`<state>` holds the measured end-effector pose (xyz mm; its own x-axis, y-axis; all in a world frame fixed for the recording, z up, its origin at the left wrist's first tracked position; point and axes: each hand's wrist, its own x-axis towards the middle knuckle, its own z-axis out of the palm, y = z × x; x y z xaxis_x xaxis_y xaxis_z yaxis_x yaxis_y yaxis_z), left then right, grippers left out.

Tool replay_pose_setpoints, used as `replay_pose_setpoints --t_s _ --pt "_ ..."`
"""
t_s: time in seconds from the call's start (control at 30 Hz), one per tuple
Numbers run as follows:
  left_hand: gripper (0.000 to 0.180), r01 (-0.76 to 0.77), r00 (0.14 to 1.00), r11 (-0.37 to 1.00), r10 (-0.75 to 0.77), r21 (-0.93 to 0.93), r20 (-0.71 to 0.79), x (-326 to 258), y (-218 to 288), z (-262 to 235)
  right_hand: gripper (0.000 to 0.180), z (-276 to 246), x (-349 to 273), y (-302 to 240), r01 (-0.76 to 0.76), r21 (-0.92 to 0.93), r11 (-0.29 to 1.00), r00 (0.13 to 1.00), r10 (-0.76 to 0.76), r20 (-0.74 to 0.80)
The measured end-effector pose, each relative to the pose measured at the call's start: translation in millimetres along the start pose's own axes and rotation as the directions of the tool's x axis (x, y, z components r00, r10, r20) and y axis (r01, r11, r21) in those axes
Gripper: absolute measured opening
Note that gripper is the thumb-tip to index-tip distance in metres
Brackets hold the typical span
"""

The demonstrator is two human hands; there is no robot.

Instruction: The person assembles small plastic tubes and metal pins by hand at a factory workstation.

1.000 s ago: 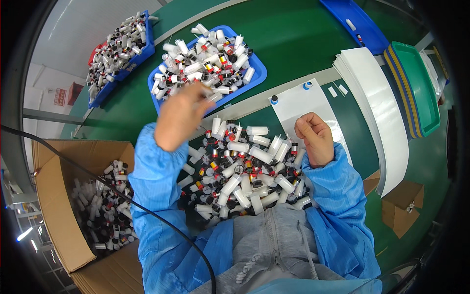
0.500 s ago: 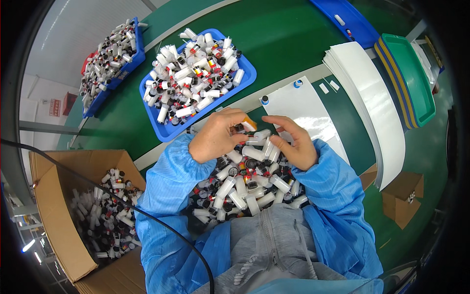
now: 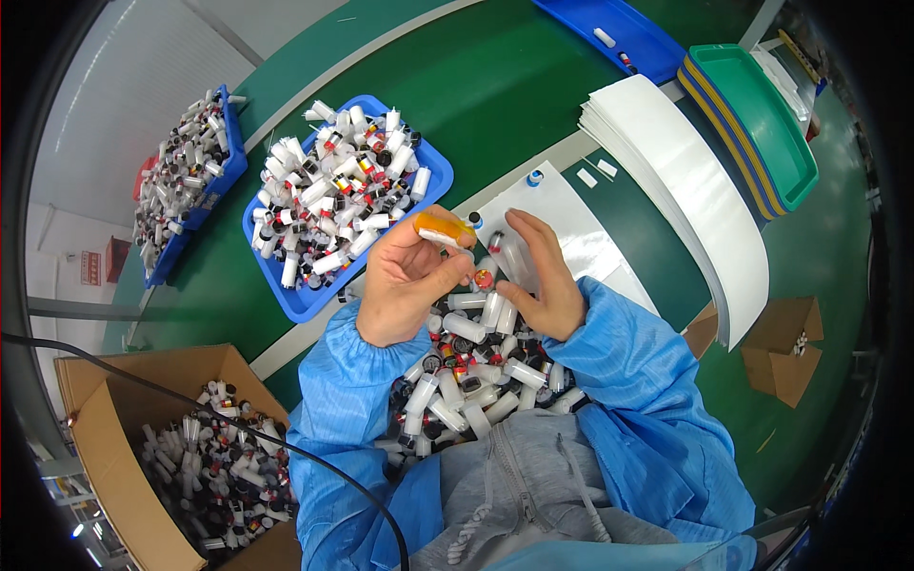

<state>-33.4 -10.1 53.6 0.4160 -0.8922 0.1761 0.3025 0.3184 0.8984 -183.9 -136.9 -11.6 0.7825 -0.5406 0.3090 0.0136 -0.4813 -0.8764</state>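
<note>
My left hand [image 3: 405, 285] is raised over the pile, thumb bent in towards its curled fingers. A yellow-orange and white wrap [image 3: 446, 229] covers the end of its index finger. Whatever lies inside this grip is mostly hidden. Close to the thumb tip is a small red and yellow round piece [image 3: 484, 279]. Opposite, my right hand [image 3: 547, 290] has a translucent plastic bottle [image 3: 514, 255] between its thumb and fingers. Beneath both hands, against my body, lies a heap of small white bottles [image 3: 464, 327] with black and red parts.
A blue tray [image 3: 438, 173] heaped with similar bottles stands beyond my left hand; another full blue tray [image 3: 231, 143] is farther left. An open cardboard box [image 3: 114, 447] holds more. White sheets [image 3: 690, 190] and stacked green trays [image 3: 757, 133] stand right. A black cable [image 3: 324, 460] crosses the lower left.
The view has shifted, so the bench things sit farther left. My left hand has turned, showing more palm, and the right hand's fingers have come up around a translucent bottle.
</note>
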Motion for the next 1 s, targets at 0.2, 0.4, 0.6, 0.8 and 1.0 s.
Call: replay_pose_setpoints --t_s 0.2,0.4,0.6,0.8,1.0 --pt "0.028 0.119 0.972 0.99 -0.133 -0.079 -0.191 1.4 -11.2 5.0 0.038 -6.7 -6.7 -5.6 -0.33 0.47 0.819 0.911 0.145 0.386" --pt "0.029 -0.188 0.977 0.473 0.182 0.861 0.114 2.2 -12.3 15.5 0.022 -20.3 1.2 -2.0 -0.371 0.686 0.626 0.927 0.204 0.315" --pt "0.027 -0.376 0.873 0.006 0.337 0.927 0.352 4.5 -12.9 19.8 0.02 -26.3 6.3 -13.4 -0.363 0.594 0.718 0.932 0.267 0.246" --pt "0.03 -0.274 0.925 0.102 0.3 0.956 0.233 0.4 -18.2 15.7 0.018 -36.7 6.4 -27.1 -0.016 0.194 0.981 0.994 -0.006 0.113" --pt "0.025 0.119 0.992 0.881 -0.082 0.457 -0.1 -7.3 -34.0 12.0 0.02 -43.5 9.4 -42.6 0.307 -0.132 0.942 0.948 -0.292 0.123"
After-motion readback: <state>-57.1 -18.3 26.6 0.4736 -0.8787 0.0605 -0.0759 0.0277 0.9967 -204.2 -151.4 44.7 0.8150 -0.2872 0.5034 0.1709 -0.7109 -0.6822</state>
